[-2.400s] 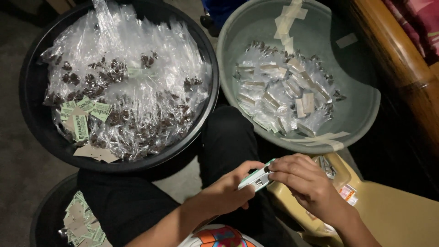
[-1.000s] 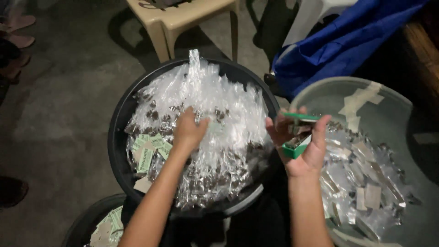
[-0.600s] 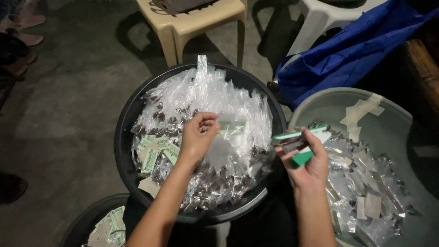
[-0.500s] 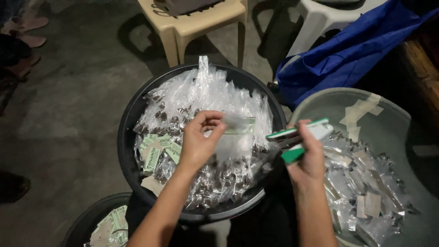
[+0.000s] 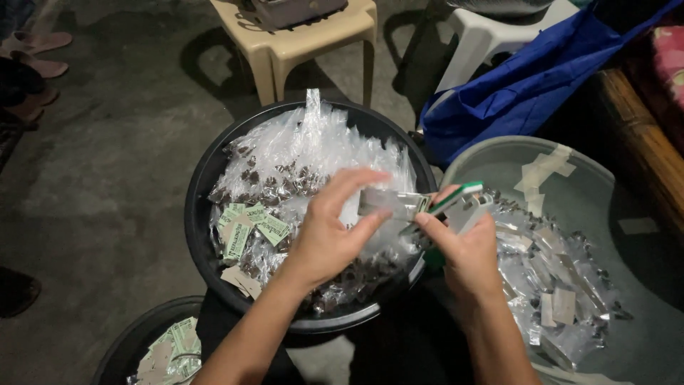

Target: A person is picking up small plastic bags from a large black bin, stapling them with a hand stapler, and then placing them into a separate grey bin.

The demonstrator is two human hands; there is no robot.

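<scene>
Three basins: two black (image 5: 206,185) (image 5: 121,349), one grey (image 5: 605,185); two plastic stools (image 5: 299,36) (image 5: 491,36); one blue bag (image 5: 527,85).

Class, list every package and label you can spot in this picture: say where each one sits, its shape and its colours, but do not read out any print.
Clear packets: heaped in black basin, small crinkled bags of dark pieces.
Green labels: basin's left side, small paper rectangles.
Held packet: pinched by left hand, meeting green-and-white stapler in right hand.
Sealed packets: grey tub at right, clear with pale tops.
More labels: lower black basin, bottom left.
</scene>
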